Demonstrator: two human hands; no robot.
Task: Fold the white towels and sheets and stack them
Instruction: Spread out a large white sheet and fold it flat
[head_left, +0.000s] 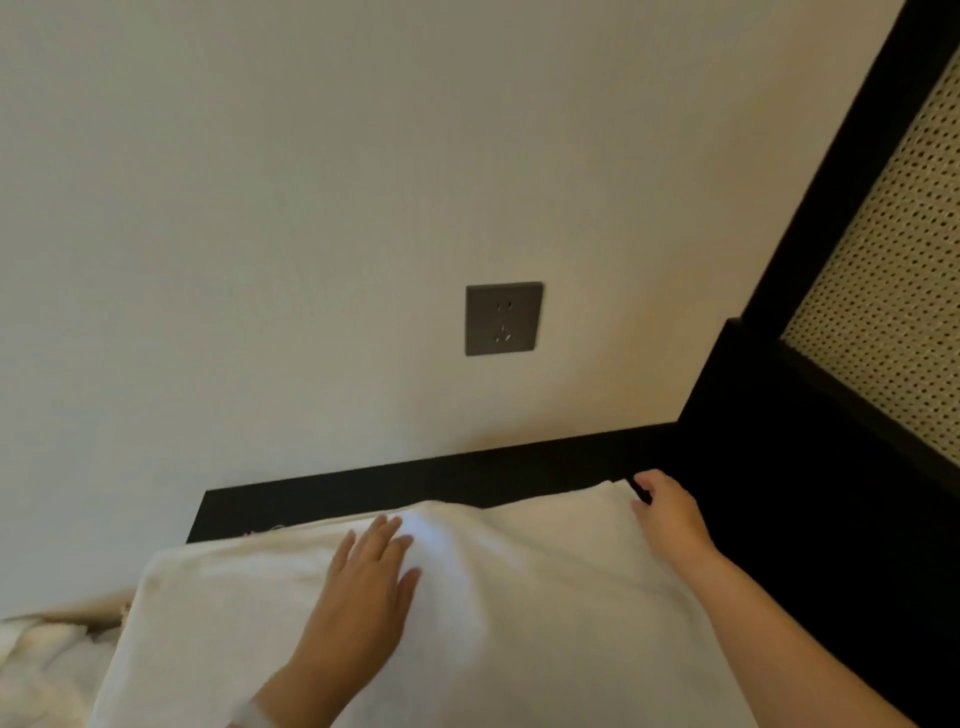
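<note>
Head view: left hand (363, 587) lies flat, fingers spread, on the white sheet (519, 623). At two o'clock from it, right hand (670, 512) curls round the sheet's far corner.

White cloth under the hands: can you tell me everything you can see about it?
The white cloth is plain, soft-looking fabric, spread fairly flat on a dark surface by the wall. A gentle ridge rises near its middle. The left hand presses flat on it; the right hand grips its far right corner. Its near end runs out of the picture.
</note>
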